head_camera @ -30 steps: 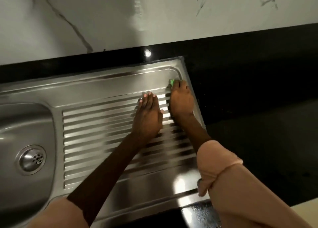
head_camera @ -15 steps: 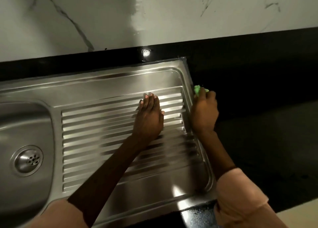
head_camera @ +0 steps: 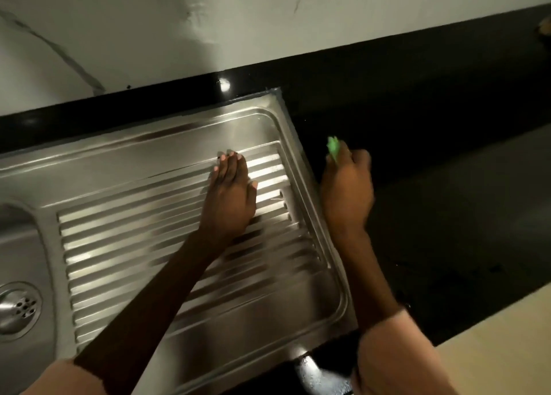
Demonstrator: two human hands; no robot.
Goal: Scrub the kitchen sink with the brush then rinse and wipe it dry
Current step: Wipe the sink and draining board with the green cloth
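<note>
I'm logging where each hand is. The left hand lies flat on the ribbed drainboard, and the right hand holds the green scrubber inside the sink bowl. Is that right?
Not quite. In the head view the right hand holds the green scrubber over the black countertop, past the drainboard's right edge, not in the sink bowl. The left hand does lie flat on the ribs.

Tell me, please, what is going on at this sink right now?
A person is cleaning a steel sink. The left hand lies flat on the ribbed drainboard, fingers straight. The right hand grips a green brush, mostly hidden in the fist, and is off the steel, over the black counter just past the sink's right rim. The drain is at far left.
</note>
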